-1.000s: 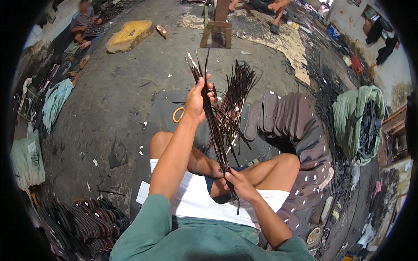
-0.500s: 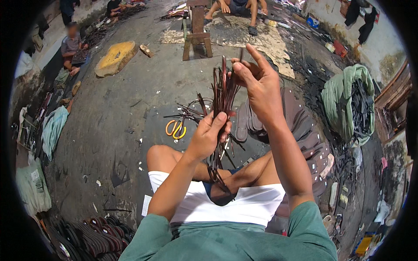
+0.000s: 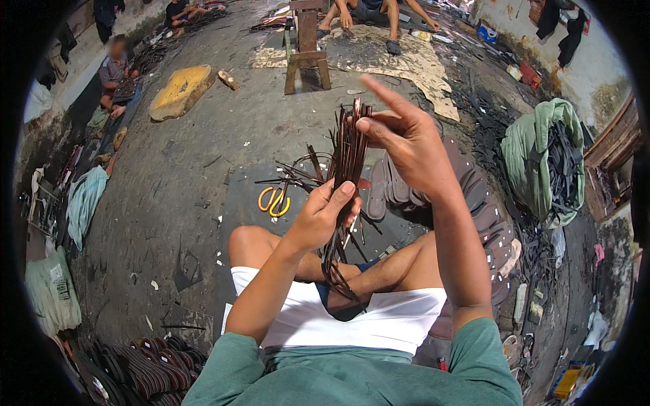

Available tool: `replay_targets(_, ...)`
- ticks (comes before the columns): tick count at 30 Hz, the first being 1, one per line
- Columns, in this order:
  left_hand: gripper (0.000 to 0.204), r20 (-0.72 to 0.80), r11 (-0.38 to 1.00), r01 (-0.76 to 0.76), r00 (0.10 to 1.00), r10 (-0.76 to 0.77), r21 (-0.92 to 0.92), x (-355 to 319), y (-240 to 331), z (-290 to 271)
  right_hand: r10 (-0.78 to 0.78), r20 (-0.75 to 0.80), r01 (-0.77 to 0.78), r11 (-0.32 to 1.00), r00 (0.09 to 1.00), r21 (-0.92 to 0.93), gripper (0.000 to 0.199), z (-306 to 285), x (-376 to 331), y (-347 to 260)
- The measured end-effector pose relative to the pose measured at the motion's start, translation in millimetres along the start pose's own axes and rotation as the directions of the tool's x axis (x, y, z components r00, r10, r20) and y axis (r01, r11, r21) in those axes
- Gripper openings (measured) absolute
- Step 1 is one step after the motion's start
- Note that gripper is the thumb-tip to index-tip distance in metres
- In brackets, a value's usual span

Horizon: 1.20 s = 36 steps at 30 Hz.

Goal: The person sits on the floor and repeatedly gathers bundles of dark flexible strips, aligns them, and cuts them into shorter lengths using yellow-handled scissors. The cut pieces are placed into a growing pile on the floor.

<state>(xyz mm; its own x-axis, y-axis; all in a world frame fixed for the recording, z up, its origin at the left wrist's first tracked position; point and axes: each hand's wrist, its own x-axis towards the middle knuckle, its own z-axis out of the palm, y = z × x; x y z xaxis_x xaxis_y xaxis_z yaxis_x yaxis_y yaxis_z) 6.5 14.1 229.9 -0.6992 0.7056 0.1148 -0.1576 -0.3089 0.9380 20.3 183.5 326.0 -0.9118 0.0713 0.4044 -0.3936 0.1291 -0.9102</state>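
Note:
A bundle of thin dark brown glossy strips (image 3: 350, 145) stands nearly upright in front of me, its loose lower ends hanging over my lap. My left hand (image 3: 330, 208) is closed around its middle, thumb across the front. At the upper end, my right hand (image 3: 399, 135) pinches at the strips with its thumb and bent fingers; its forefinger points up and is slightly blurred. How many strips it grips cannot be made out. More loose strips (image 3: 301, 172) lie on the floor behind my left hand, beside scissors with yellow-orange handles (image 3: 274, 201).
Dark brown shoe soles (image 3: 477, 196) lie in overlapping rows to my right, and more soles (image 3: 156, 365) at lower left. A green sack of black scraps (image 3: 542, 162) stands at right. Ahead are a wooden stand (image 3: 307, 57) and a yellow-topped block (image 3: 181, 91). Other people sit farther off.
My right hand has come down slightly and against the bundle's top; the single strip that it held up apart no longer stands out. My left hand keeps its grip.

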Motion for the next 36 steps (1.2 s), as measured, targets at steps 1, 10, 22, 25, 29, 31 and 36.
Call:
replay_targets(1, 0.039, 0.018, 1.000, 0.006, 1.000, -0.006, 0.006, -1, 1, -1, 0.012, 0.077, -0.004, 0.994, 0.997, -0.109, 0.042, -4, 2, -2)
replay_targets(10, 0.036, 0.017, 1.000, -0.001, 1.000, 0.002, -0.028, -2, 10, -6, 0.096, 0.195, -0.044, 0.965, 0.976, -0.257, 0.033, 3, -14, 10)
replay_targets(22, 0.037, 0.114, 1.000, 0.012, 0.993, -0.008, -0.028, -4, 14, -8, 0.164, 0.152, -0.168, 0.986, 0.975, 0.008, 0.029, 12, -19, 8)
replay_targets(25, 0.039, 0.126, 1.000, 0.000, 0.992, 0.004, -0.026, -4, 15, -6, 0.149, 0.070, -0.148, 0.989, 0.986, -0.020, 0.027, 12, -21, 8)
replay_targets(29, 0.044, 0.163, 1.000, 0.007, 0.987, -0.005, -0.015, -3, 13, -6, 0.066, -0.029, -0.066, 0.998, 0.997, 0.017, 0.027, 11, -18, 1)
replay_targets(31, 0.045, 0.189, 0.999, 0.011, 0.982, -0.019, 0.045, -2, 13, -5, 0.004, -0.040, -0.006, 0.999, 0.999, -0.033, 0.032, 7, -13, -3)
replay_targets(36, 0.044, 0.222, 0.993, -0.020, 0.975, -0.005, 0.112, -3, 11, -4, 0.119, 0.106, -0.108, 0.989, 0.987, -0.103, 0.047, -7, -9, -15)
